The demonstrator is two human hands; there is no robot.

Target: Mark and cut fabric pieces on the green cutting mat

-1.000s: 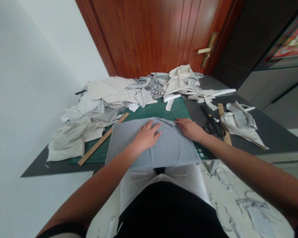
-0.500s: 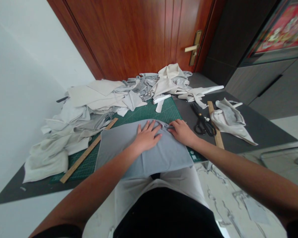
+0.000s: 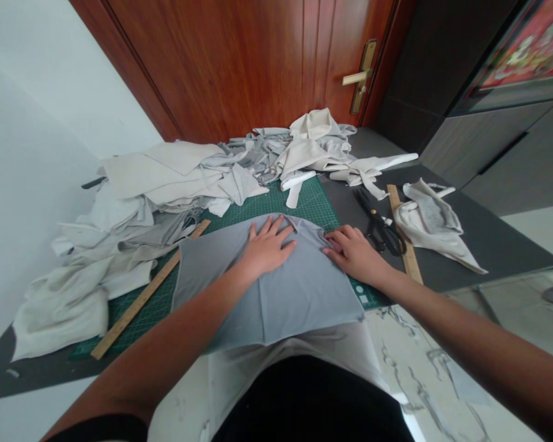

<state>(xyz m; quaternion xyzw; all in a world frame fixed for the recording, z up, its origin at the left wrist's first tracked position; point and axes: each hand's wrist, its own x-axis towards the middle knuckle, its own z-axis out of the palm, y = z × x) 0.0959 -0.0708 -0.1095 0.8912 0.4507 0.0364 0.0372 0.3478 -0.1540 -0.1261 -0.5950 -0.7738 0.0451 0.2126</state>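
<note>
A grey piece of cloth lies on the green cutting mat, its near edge hanging over the front of the table. My left hand presses flat on the cloth near its far edge, fingers spread. At the cloth's right edge, my right hand has its fingers curled and closed on the fabric. Small creases run through the cloth between the two hands. Just beyond my right hand are black-handled scissors.
Heaped cream and grey cloth scraps fill the left and back of the table. One wooden ruler lies left of the cloth, another ruler on the right beside a folded cloth bundle. A wooden door stands behind.
My right hand has shifted right and slightly nearer along the cloth's edge, and the bunched fold at the far edge has flattened. The left hand stays flat on the cloth.
</note>
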